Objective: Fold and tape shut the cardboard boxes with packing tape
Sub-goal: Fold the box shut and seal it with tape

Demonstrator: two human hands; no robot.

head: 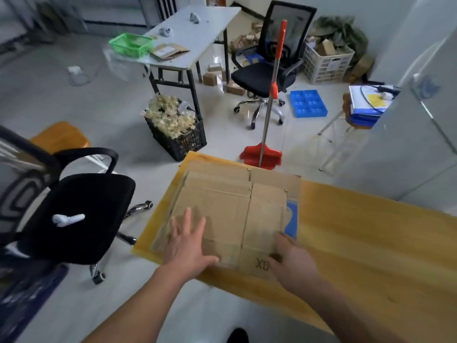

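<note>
- On the yellow wooden table, near corner: stack of flattened cardboard boxes.
- Beyond: black office chair, red broom, black crate.
- Left hand flat on stack, fingers spread.
- Right hand at stack's near edge; fingers' state unclear.

Right hand fingertips hidden under the flattened cardboard boxes edge, grip unclear; blue sheet beyond it mostly covered.

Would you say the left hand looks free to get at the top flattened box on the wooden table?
Probably yes: the left hand already lies open on the top flattened box, with nothing covering the cardboard.
</note>
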